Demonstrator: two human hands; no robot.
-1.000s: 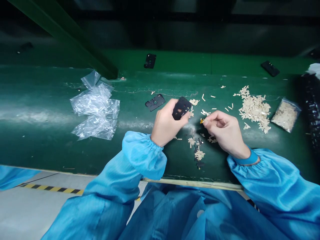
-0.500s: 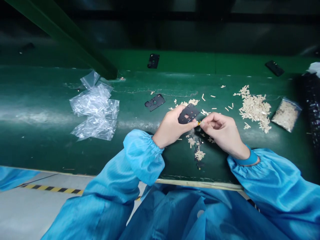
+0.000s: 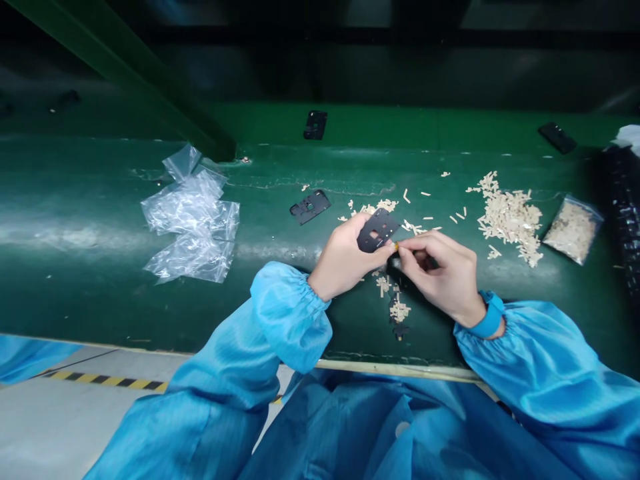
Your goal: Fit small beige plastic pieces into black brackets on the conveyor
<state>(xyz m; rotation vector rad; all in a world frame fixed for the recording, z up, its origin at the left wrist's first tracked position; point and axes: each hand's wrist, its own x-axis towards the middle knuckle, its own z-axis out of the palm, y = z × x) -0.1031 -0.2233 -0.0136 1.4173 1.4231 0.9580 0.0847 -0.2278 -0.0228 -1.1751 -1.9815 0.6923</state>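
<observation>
Black plastic frame (image 3: 377,230): matt; clear polythene bags (image 3: 193,223): glossy, crinkled; green tabletop (image 3: 100,307): glossy, scuffed; blue sleeves (image 3: 545,353): smooth, faintly sheened synthetic cloth.

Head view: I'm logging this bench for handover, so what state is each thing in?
Left hand, gripping a plate
Black perforated plate, held up in that hand, tilted
Right hand, pinching at the plate's edge
Amber piece, tiny, held in the right fingertips
Second black plate, lying flat, untouched
Transparent plastic bags, crumpled in a heap
Small bag of pale strips, filled, lying flat
Loose pale strips, scattered in a pile
</observation>
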